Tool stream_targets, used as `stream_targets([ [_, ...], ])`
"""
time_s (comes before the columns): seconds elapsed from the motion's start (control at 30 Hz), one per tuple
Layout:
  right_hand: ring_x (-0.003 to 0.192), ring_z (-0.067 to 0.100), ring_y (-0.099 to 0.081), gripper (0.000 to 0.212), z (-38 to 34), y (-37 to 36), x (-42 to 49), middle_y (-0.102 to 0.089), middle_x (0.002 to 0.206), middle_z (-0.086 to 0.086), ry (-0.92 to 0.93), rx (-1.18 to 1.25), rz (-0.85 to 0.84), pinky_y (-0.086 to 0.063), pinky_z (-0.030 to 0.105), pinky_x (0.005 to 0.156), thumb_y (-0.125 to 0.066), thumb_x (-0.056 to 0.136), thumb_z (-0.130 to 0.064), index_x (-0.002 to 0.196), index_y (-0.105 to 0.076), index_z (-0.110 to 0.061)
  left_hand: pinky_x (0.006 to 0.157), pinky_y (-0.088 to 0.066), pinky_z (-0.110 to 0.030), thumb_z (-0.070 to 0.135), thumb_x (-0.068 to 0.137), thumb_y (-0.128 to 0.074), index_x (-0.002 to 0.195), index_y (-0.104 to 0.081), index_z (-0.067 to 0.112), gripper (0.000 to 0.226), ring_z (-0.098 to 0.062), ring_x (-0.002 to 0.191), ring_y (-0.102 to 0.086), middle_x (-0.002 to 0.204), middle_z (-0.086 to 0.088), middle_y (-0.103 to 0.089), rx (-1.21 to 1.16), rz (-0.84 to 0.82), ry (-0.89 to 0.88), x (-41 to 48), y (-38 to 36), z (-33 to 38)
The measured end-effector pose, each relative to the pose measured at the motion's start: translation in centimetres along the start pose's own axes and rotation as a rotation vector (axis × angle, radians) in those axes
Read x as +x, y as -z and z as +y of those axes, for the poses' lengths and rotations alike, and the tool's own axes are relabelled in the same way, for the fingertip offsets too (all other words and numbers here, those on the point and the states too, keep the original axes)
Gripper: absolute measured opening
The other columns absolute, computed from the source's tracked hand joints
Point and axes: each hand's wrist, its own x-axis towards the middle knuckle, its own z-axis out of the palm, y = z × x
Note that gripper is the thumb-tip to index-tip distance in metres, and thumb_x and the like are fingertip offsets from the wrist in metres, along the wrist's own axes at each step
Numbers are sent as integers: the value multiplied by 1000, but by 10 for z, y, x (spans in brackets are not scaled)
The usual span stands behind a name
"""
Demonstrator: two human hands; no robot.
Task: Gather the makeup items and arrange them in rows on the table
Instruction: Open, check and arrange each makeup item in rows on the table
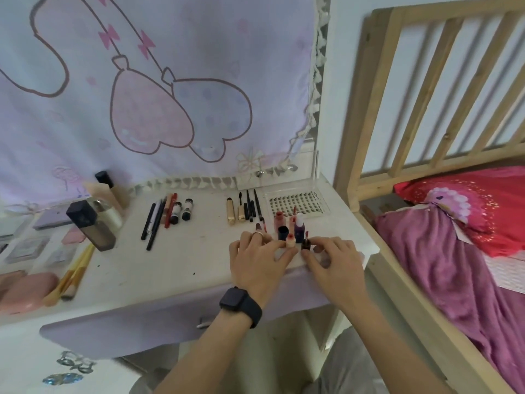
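Note:
Both hands work at the front right of the white table (159,268). My left hand (260,258), with a dark watch on the wrist, pinches a small cream lip tube with a red top (290,240). My right hand (331,260) pinches a small dark bottle (306,243) standing beside it. Just behind stand a navy-capped tube (283,232), a purple bottle with a white cap (299,230) and pink lip tubes (279,220). Farther back lie a row of gold tubes and black pencils (244,210) and a row of pencils and small black tubes (166,217).
A clear lash tray (298,206) lies at the back right. Tall bottles (92,226), brushes (72,275), palettes (27,248) and a pink case (27,291) crowd the left side. A wooden bed frame (369,166) with pink bedding borders the table's right edge.

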Motion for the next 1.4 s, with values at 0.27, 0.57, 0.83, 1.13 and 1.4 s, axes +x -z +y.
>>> stream_targets([
  [0.27, 90, 13, -46, 19, 3, -7, 1, -66, 93, -6, 12, -15, 38, -45, 38, 80, -82, 83, -34, 98, -78, -24, 93, -23, -34, 66, 91, -44, 96, -71, 40, 38, -11, 106, -40, 102, 17, -55, 59, -19, -35, 2, 3, 2],
  [0.57, 90, 15, -47, 18, 4, -7, 5, -57, 87, -14, -13, 7, -14, -46, 38, 83, -79, 83, -42, 97, -77, -31, 95, -20, -38, 57, 91, -43, 88, -73, 36, 37, -12, 108, -42, 100, 14, -60, 145, -44, -66, 6, 5, 4],
  [0.83, 92, 13, -46, 18, 3, -8, 3, -57, 89, -14, -31, 15, -4, -38, 30, 81, -80, 82, -41, 97, -78, -31, 96, -18, -41, 54, 90, -40, 85, -72, 31, 40, -13, 109, -44, 101, 12, -61, 184, -60, -88, 9, 4, 1],
  [1.13, 96, 15, -49, 28, 1, -3, 2, -60, 93, -13, -52, 24, -39, -47, 37, 87, -81, 82, -40, 106, -77, -26, 96, -16, -41, 55, 86, -39, 92, -72, 36, 39, -12, 110, -43, 103, 13, -60, 196, -47, -113, 5, 9, -5],
  [1.4, 101, -2, -58, 21, -21, 12, -27, -63, 103, -21, -46, 194, 12, -47, 21, 89, -75, 87, -31, 104, -66, -38, 96, -15, -38, 60, 90, -40, 98, -69, 42, 35, -8, 112, -44, 106, 18, -59, 79, 3, -65, -5, 32, -42],
])
